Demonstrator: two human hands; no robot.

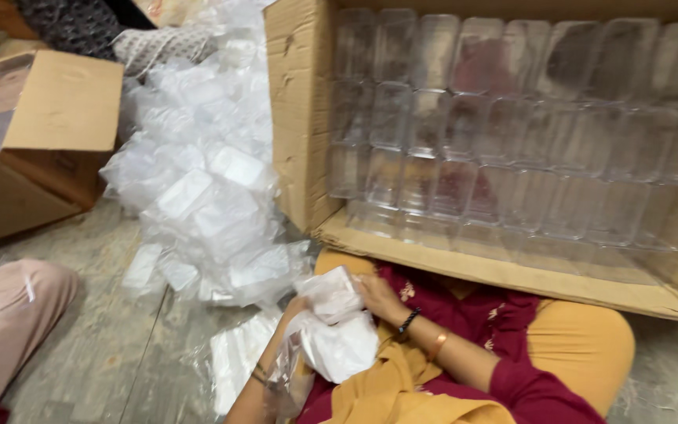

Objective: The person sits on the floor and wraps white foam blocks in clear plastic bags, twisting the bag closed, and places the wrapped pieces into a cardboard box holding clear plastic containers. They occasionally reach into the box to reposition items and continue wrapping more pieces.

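Soft, even indoor light, fairly bright, with no hard shadows. The whole view is smeared by motion blur. The white plastic bags [198, 157] glare pale, and the clear containers [512, 126] blur together.

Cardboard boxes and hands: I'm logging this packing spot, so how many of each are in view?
Cardboard boxes: 2, a large one full of clear containers and a smaller one at left.
Hands: 2, left and right, both on a white packet.
Total: 4

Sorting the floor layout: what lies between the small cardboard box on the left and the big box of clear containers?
A heap of plastic-bagged white packets, in the head view.
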